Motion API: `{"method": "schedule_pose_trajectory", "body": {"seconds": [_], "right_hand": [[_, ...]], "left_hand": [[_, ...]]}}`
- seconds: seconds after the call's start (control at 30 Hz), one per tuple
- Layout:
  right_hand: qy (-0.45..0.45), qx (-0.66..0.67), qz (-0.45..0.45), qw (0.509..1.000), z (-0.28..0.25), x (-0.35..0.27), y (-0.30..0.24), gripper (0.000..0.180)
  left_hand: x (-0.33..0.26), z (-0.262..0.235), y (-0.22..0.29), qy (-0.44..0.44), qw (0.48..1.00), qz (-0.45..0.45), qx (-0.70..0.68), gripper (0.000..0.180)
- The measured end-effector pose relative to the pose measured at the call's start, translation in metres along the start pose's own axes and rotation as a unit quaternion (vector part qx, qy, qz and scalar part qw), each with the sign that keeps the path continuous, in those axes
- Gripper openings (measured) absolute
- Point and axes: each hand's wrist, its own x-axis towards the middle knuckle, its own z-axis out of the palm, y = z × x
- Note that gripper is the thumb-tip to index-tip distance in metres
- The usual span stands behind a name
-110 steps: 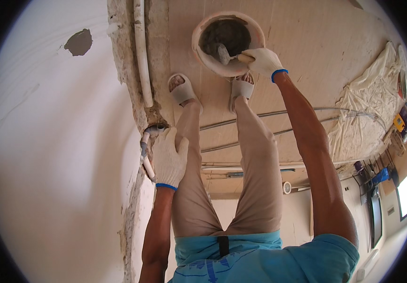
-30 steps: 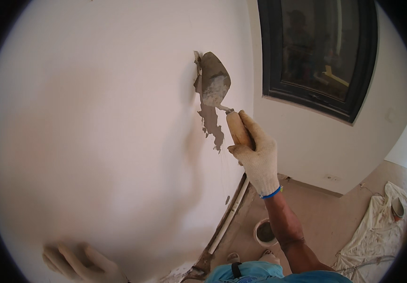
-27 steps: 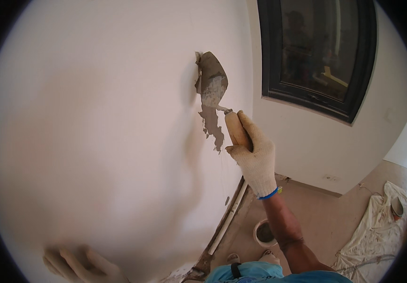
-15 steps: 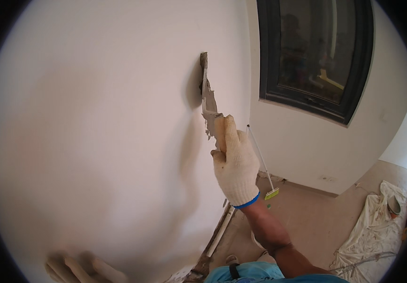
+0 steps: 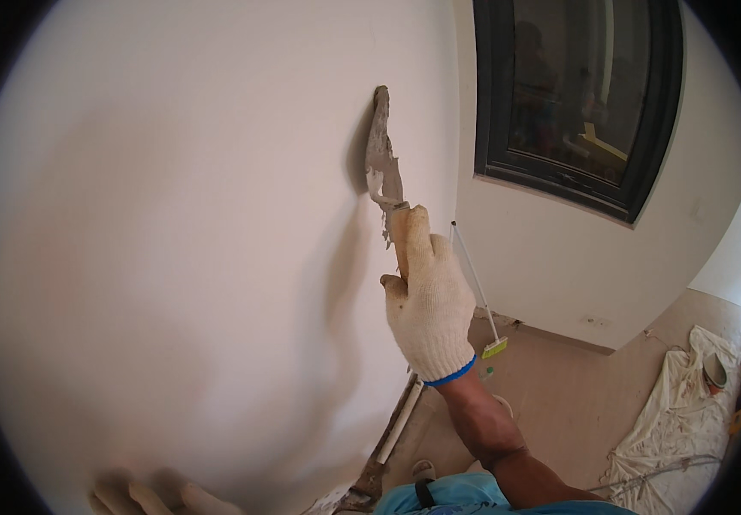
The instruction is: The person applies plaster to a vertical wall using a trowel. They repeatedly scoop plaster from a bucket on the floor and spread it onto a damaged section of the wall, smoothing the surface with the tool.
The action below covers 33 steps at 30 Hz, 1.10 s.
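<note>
My right hand, in a white knit glove with a blue cuff, is wrapped round the pale wooden handle of a plastering trowel. Grey and white plaster is caked along the blade, which points up beside the white wall. A dark shadow lies on the wall along the blade's left side; whether the far tip touches is hard to tell. At the lower left, my left hand, gloved too, shows only its fingers, spread apart by the wall. The rest of it is out of the picture.
A dark-framed window is set in the adjoining wall. Below it a long-handled broom with a yellow-green head leans. A pale crumpled sheet covers floor at the right, with a bucket-like container on it. A white pipe-like strip runs along the wall's foot.
The trowel's blade has turned, so more of its plaster-caked face shows, and its tip sits slightly higher and further right. My left fingers appear a little lower in the picture.
</note>
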Motion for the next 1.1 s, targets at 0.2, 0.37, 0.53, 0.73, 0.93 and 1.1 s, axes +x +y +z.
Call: {"method": "schedule_pose_trajectory", "body": {"seconds": [0.2, 0.37, 0.53, 0.73, 0.93, 1.1], "right_hand": [[0.018, -0.002, -0.031, 0.999, 0.000, -0.004, 0.005, 0.091], [-0.009, 0.014, -0.009, 1.000, -0.005, -0.004, 0.006, 0.088], [-0.030, 0.003, 0.005, 1.000, -0.006, -0.006, 0.005, 0.085], [-0.060, 0.003, -0.004, 0.998, -0.002, -0.014, 0.009, 0.088], [-0.062, 0.033, 0.016, 0.997, 0.000, -0.020, 0.010, 0.090], [-0.074, 0.029, 0.021, 0.997, -0.003, -0.027, 0.016, 0.091]], "left_hand": [[0.004, 0.004, -0.003, 0.014, 1.000, 0.019, -0.013, 0.043], [0.012, 0.009, -0.010, 0.032, 0.997, 0.072, -0.024, 0.045], [0.010, 0.007, -0.010, 0.018, 0.997, 0.072, -0.005, 0.045], [0.010, 0.007, -0.006, 0.025, 0.998, 0.052, -0.008, 0.039], [0.012, 0.006, 0.008, 0.009, 1.000, -0.020, 0.014, 0.038], [0.013, 0.009, 0.011, 0.025, 0.999, -0.034, 0.009, 0.041]]}}
